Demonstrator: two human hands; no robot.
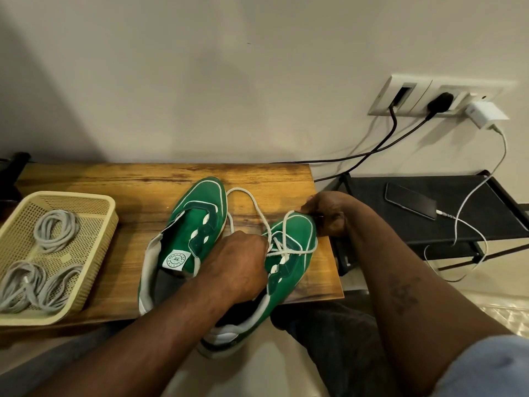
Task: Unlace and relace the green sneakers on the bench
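On the bench [114, 179] edge the right hand [326, 213] is clamping round the toe of the shoe [290, 272], steadying it; the left hand [240, 265] is pinching the lace [240, 189] at the eyelets; the lace is looking limp and light, so probably best taken near its tip.

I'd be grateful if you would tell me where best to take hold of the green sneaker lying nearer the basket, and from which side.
Set the grip on its white-lined heel collar, coming from the basket side. The sneaker lies toe toward the wall, mouth open toward the person, so that rim offers a pinchable edge; the left forearm crosses its other side.
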